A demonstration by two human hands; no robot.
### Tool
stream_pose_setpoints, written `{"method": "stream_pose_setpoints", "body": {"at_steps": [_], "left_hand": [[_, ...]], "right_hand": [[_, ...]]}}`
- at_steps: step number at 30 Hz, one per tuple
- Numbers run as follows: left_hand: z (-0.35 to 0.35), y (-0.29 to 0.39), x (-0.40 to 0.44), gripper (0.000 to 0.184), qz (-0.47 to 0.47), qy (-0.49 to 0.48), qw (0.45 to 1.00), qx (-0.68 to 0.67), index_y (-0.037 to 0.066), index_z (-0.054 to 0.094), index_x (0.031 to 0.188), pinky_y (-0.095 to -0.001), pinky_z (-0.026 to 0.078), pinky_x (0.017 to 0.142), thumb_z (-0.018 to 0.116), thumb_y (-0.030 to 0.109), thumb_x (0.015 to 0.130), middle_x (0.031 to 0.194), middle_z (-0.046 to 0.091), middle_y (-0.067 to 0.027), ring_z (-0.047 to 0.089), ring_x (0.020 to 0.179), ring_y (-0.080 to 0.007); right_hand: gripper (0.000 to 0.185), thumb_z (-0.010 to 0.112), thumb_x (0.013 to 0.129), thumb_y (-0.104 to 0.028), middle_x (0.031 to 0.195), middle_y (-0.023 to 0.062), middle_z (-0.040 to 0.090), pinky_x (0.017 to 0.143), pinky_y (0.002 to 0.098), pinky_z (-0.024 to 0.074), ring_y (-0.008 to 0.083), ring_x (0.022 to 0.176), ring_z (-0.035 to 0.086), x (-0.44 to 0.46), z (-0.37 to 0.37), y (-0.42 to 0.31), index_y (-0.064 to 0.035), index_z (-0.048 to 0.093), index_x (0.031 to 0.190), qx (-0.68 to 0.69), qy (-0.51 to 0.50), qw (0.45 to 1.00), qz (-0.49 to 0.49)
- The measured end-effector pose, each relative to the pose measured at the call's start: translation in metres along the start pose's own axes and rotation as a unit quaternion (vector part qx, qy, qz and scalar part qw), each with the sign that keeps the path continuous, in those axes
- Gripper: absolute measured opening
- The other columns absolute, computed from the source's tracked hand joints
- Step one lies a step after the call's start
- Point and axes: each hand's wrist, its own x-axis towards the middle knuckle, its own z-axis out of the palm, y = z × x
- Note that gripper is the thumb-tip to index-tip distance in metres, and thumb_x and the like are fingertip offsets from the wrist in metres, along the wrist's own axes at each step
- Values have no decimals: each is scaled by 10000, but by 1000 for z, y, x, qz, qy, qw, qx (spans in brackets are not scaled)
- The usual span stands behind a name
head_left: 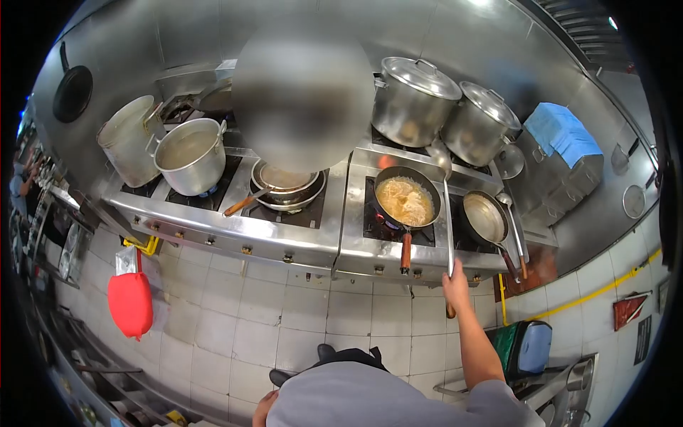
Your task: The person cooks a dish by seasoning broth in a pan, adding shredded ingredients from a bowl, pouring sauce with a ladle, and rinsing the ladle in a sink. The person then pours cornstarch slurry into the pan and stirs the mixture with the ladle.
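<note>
My right hand (456, 286) is closed around the handle of a long metal ladle (449, 213), whose bowl end is up beside the large lidded pots. Just left of the ladle, a frying pan (407, 200) with a brown wooden handle holds a yellowish, bubbling food over a lit burner. To its right rests a second pan (485, 218) with a pale inside. My left hand (265, 408) hangs low beside my body, partly hidden by the grey shirt, and its fingers cannot be made out.
Two lidded pots (415, 102) (480, 122) stand behind the pans. Open pots (191, 155) (131, 141) and stacked pans with a strainer (287, 186) sit on the left stove. A blue cloth (564, 133) covers containers at right. A red object (130, 304) is at lower left.
</note>
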Motion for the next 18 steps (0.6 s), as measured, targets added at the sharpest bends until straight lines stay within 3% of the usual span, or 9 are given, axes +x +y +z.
{"method": "stream_pose_setpoints", "body": {"at_steps": [2, 4, 6, 9, 13, 14, 15, 16, 18], "left_hand": [[2, 27, -4, 541, -162, -16, 986, 23, -30, 564, 1234, -334, 438, 942, 584, 409, 917, 1180, 629, -139, 561, 1108, -185], [-11, -9, 7, 550, -184, -30, 981, 45, -24, 578, 1224, -331, 444, 926, 560, 437, 923, 1166, 633, -134, 568, 1080, -186], [-21, -43, 5, 563, -206, -47, 975, 71, -17, 592, 1214, -328, 451, 910, 537, 465, 928, 1152, 638, -129, 576, 1053, -186], [-19, -88, 8, 600, -208, -113, 969, -72, -31, 585, 1208, -339, 469, 867, 508, 497, 933, 1134, 639, -142, 595, 980, -210], [-39, -188, 16, 694, -80, -140, 984, 79, -40, 559, 1217, -354, 501, 759, 526, 579, 902, 1088, 644, -133, 604, 886, -220], [-31, -196, 17, 700, -203, -135, 968, -63, -2, 564, 1239, -324, 515, 690, 545, 600, 882, 1093, 647, -134, 618, 851, -211], [-19, -151, -3, 665, -300, -45, 942, -142, 40, 580, 1242, -297, 524, 651, 539, 599, 884, 1107, 647, -138, 630, 838, -201], [-9, -22, -45, 691, -292, 9, 956, 12, 71, 604, 1228, -321, 536, 681, 528, 650, 858, 1130, 643, -130, 637, 844, -198], [-9, -94, -38, 820, -264, 48, 963, -7, 64, 633, 1190, -337, 530, 691, 505, 764, 781, 1037, 676, -120, 639, 786, -204]], "right_hand": [[510, 602, 820, -117, 996, 297, 615, 803, 470, 476, 450, 932, 609, 8, 3, 22, -30, 420, 1288, -117, -64, 989, 55], [442, 601, 818, -90, 857, 220, 631, 660, 440, 516, 369, 744, 643, 29, 12, 64, -31, 447, 1228, -26, -101, 993, 64], [291, 561, 861, -76, 612, 6, 460, 336, 289, 368, 124, 396, 434, 19, 1, -7, -121, 484, 1139, 225, -174, 928, 242], [170, 583, 891, -104, 570, -14, 418, 351, 287, 385, 115, 377, 413, 18, 14, -55, -136, 471, 1015, 343, -214, 889, 213], [173, 598, 900, -113, 549, -7, 395, 365, 289, 387, 121, 365, 404, 8, 42, -146, -135, 427, 915, 439, -373, 804, 144], [177, 600, 896, -110, 549, -2, 398, 364, 292, 385, 124, 364, 405, 6, 54, -170, -130, 425, 906, 442, -440, 775, 99], [183, 596, 878, -58, 563, 9, 414, 375, 296, 400, 132, 378, 425, 3, 66, -195, -108, 422, 905, 417, -490, 762, 70], [197, 605, 848, -21, 577, 20, 450, 381, 295, 398, 133, 387, 445, -3, 77, -222, -94, 429, 900, 384, -544, 745, 46], [198, 618, 828, -3, 589, 29, 486, 387, 290, 393, 129, 402, 468, -22, 108, -268, -75, 460, 921, 268, -636, 724, -3]]}}
